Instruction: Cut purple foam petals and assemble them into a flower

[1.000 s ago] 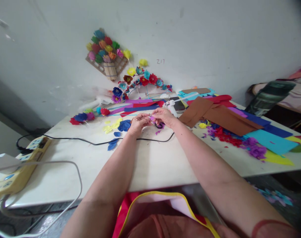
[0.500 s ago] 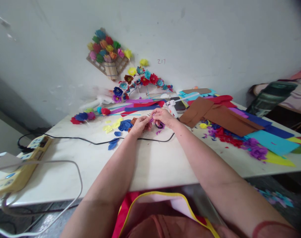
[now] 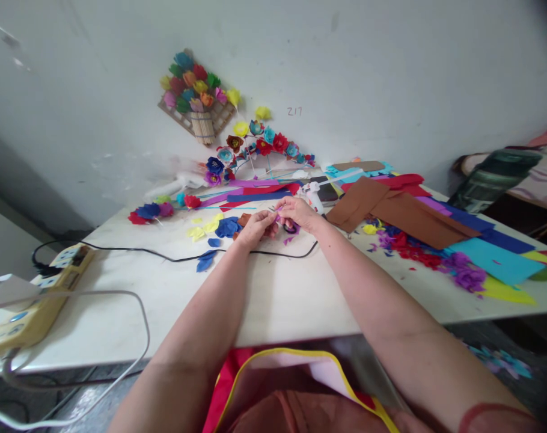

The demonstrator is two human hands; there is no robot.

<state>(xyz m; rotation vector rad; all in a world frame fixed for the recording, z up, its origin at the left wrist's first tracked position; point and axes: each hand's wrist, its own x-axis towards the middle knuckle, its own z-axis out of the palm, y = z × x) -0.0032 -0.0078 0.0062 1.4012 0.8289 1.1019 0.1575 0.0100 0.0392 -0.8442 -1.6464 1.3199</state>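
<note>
Both my hands meet above the far middle of the white table [image 3: 273,294]. My left hand [image 3: 254,229] and my right hand [image 3: 297,212] pinch a small purple paper piece [image 3: 277,218] between their fingertips, fingers closed on it. Under my right hand lies a dark ring-like thing [image 3: 291,228]. A blue paper flower [image 3: 227,227] and yellow petals [image 3: 204,229] lie just left of my left hand. A black cord [image 3: 165,257] runs across the table below my hands.
A white glue gun [image 3: 312,195] lies behind my right hand. Brown, blue and cyan paper sheets [image 3: 404,213] and purple and red scraps [image 3: 436,258] cover the right side. Paper flowers [image 3: 255,144] lean on the wall. A yellow power strip [image 3: 34,307] sits at the left.
My hands have drawn closer together around the purple piece and shifted slightly away from me. Nothing else on the table has moved.
</note>
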